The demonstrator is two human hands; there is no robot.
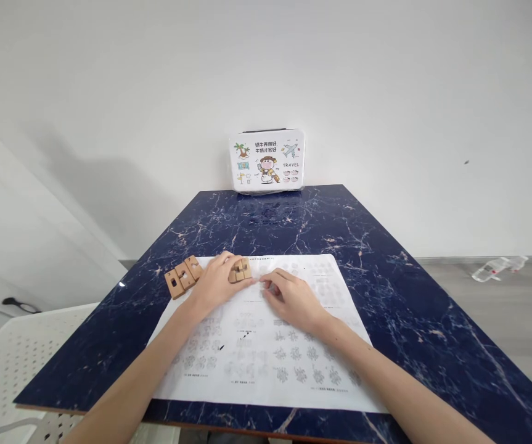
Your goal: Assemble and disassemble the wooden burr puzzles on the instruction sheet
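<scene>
Cluster (241,269) of small wooden blocks, sitting over the far part of a printed sheet (261,394), left of its middle, in the left hand (219,277): the thumb lies along the near side and the fingers curl over the far side. Over the sheet's far half, right of the cluster, the right hand (291,297) has thumb and forefinger close together; whether they pinch anything cannot be told. Three notched blocks (183,277) lie side by side at the sheet's far left corner. The wood looks light, stiff and sturdy, smooth but probably not slippery; opposite flat sides should give the best hold, as loose pieces might slide apart. Fingers hide part of the cluster, so its joints are unclear. The sheet's print is faint, partly covered by both forearms, and mostly unreadable.
</scene>
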